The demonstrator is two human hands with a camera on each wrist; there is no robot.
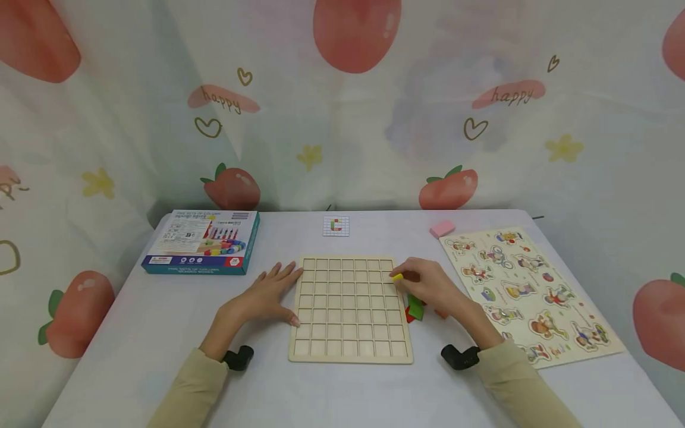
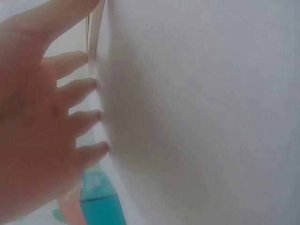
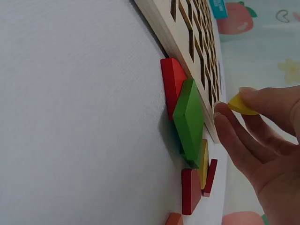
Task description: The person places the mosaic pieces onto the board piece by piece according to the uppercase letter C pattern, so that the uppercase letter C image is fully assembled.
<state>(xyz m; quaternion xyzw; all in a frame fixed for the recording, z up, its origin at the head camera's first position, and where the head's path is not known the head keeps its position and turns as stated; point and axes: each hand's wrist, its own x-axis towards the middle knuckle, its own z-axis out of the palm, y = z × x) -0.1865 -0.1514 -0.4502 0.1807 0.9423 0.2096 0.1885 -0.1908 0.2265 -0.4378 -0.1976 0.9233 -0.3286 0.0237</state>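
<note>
The right hand (image 1: pixel 428 285) pinches a small yellow piece (image 1: pixel 396 277) between thumb and fingertips, right at the right edge of the grid board (image 1: pixel 350 309), near its upper right cells. The piece sits at the tips of the fingers (image 3: pixel 243 136), on their board side, so the open cells lie just to the left of it; the right hand is far nearer to those cells than the left. The piece is too small and too covered to tell its long axis.

The left hand (image 1: pixel 264 297) lies flat on the bench (image 1: pixel 160 333), fingers spread and straight, its fingertips touching the board's left edge and holding nothing.

The head view shows the whole layout: every board cell looks empty, a small pattern card (image 1: pixel 336 226) lies beyond the board, a blue box (image 1: pixel 202 241) to the far left, a pink block (image 1: pixel 442 228) and a picture puzzle (image 1: pixel 530 291) to the right.

The right wrist view shows what the hand hides from above: a loose heap of pieces just beside the board's right edge, with a green piece (image 3: pixel 190 119) lying over a red piece (image 3: pixel 172 84), and more red and yellow ones below. It also shows the yellow piece raised above the board's rim, not yet in a cell. The left wrist view shows only the spread fingers (image 2: pixel 82 117) against the board edge.
</note>
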